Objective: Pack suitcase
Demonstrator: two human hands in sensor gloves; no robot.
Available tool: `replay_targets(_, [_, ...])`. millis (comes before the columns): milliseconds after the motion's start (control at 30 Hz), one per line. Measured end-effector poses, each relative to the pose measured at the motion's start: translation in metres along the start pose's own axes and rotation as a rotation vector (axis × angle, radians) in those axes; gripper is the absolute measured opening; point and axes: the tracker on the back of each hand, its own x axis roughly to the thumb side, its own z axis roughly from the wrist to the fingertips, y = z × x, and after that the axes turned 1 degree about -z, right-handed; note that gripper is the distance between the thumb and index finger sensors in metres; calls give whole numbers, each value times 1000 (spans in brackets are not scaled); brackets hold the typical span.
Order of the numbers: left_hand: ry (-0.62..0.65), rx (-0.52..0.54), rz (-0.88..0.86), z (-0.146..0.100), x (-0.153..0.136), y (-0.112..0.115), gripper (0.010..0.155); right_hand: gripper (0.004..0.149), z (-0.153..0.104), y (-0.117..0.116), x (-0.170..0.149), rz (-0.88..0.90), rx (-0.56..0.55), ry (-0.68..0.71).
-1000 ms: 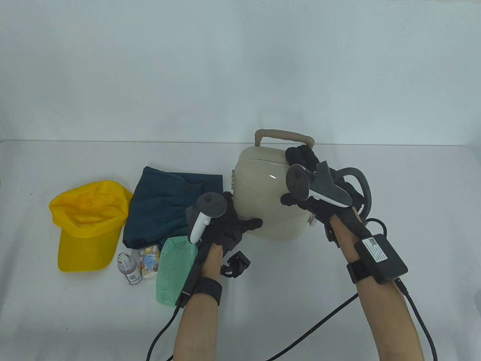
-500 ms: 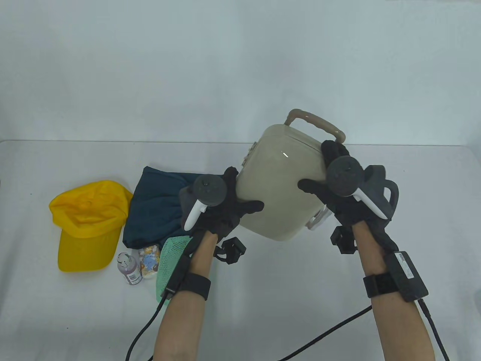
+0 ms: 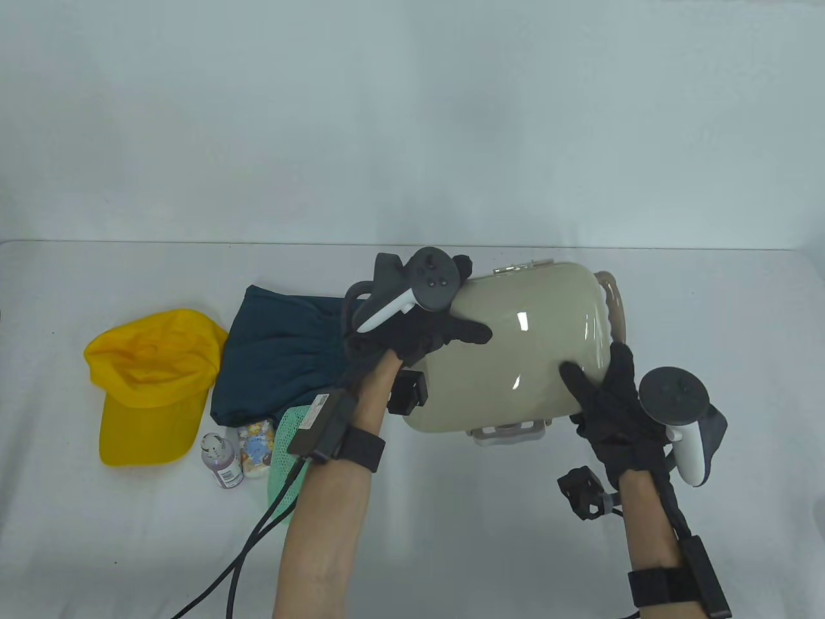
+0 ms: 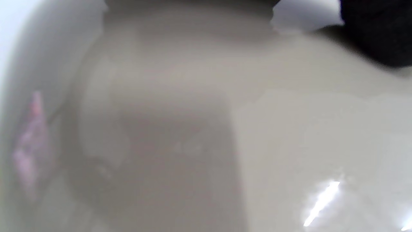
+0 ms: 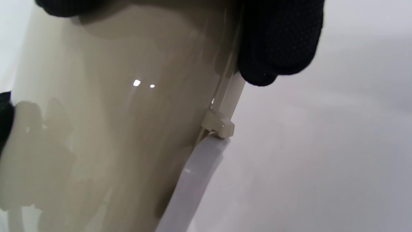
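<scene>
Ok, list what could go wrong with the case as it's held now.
1. The glossy suitcase is gripped only at two corners by the left hand and the right hand; it might slip.
2. Its left end sits close to the blue cloth and green mesh pouch; setting it down there could trap them.

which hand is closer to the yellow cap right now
Left. The left hand grips the suitcase's left end, with only the folded blue cloth between it and the yellow cap. The right hand grips the suitcase's far right end.
</scene>
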Motion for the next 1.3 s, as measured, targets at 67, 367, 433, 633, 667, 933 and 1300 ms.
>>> replay_targets(67, [-16, -38, 35, 12, 2, 12, 96, 103, 3, -10, -16, 39, 63, -53])
replay_targets(367, [-94, -218, 37, 61, -3, 63, 87, 99, 11, -28, -46, 53, 138, -206])
replay_targets(433, [-126, -272, 16, 71, -6, 76, 86, 99, 13, -31, -51, 37, 152, -232])
replay_targets(633, [-181, -378, -40, 91, -18, 98, 86, 96, 16, -37, -55, 23, 169, -255])
replay_targets(667, [-190, -403, -46, 94, -20, 101, 86, 96, 17, -38, -55, 13, 167, -254])
replay_targets(933, [-224, -499, -182, 103, -37, 114, 86, 96, 14, -44, -45, -184, 92, -198])
replay_targets(1300, [-229, -402, -24, 80, -43, 91, 86, 90, 1, -31, -11, -477, 27, -146])
